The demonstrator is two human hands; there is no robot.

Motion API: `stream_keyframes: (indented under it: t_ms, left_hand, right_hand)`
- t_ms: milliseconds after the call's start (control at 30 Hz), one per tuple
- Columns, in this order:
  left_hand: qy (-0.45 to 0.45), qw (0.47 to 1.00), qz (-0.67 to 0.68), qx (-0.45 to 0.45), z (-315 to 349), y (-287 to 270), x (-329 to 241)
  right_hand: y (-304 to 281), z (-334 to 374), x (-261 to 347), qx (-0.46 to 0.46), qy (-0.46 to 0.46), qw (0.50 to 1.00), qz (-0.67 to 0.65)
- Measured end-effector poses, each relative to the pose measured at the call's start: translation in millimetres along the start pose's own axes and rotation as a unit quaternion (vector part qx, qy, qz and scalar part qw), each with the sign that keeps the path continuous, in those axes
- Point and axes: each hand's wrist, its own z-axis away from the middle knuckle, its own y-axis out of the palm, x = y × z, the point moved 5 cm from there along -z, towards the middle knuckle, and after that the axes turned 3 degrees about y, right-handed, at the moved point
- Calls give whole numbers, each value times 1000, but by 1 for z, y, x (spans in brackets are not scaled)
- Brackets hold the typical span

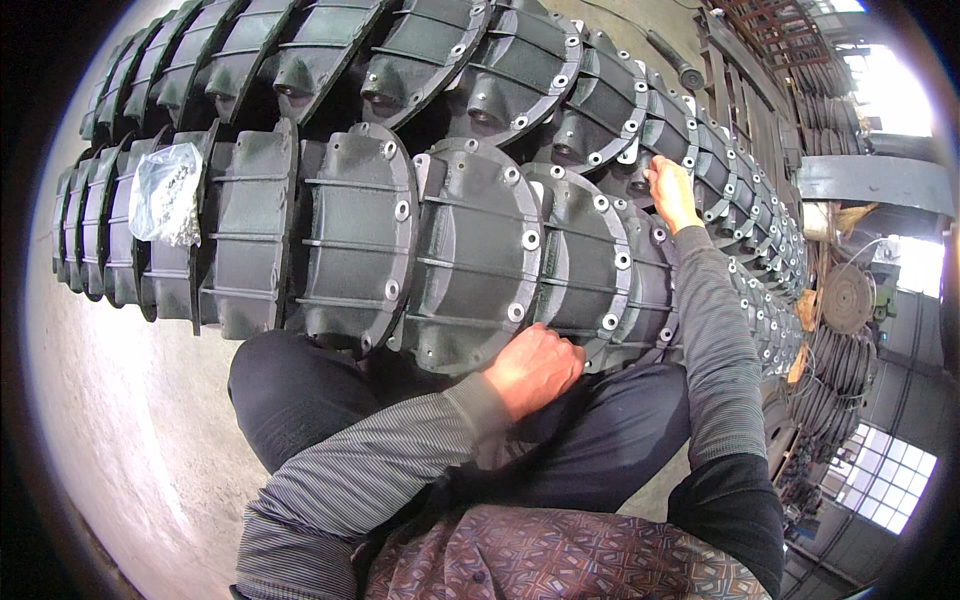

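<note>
Two long rows of dark metal castings, curved and ribbed with holes along their flanges, lie side by side in front of me. My left hand (540, 366) is closed in a fist at the lower edge of a casting (478, 250) in the near row; its fingers are curled under, so what they hold, if anything, is hidden. Farther off, my right hand (672, 192) reaches over the near row to a casting (668, 130) in the far row. Its fingers are pinched together beside the flange, and anything between them is too small to name.
A clear plastic bag (166, 195) of small pale pieces rests on the near row's left part. My bent knees (300, 390) press close to the near row. A dark cylindrical tool (676, 60) lies beyond the far row, and coiled material (835, 375) is piled at the right.
</note>
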Motion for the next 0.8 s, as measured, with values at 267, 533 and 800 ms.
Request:
stream_keyframes:
  t_ms: [267, 533, 800]
  left_hand:
    - [-13, 1000, 12, 22, -1, 3, 2]
    - [-14, 999, 20, 27, 1, 0, 2]
    - [-15, 999, 10, 29, -1, -1, -2]
  right_hand:
    - [11, -2, 5, 10, 32, 983, 183]
    - [13, 4, -2, 4, 61, 981, 185]
    - [12, -2, 3, 49, 9, 981, 188]
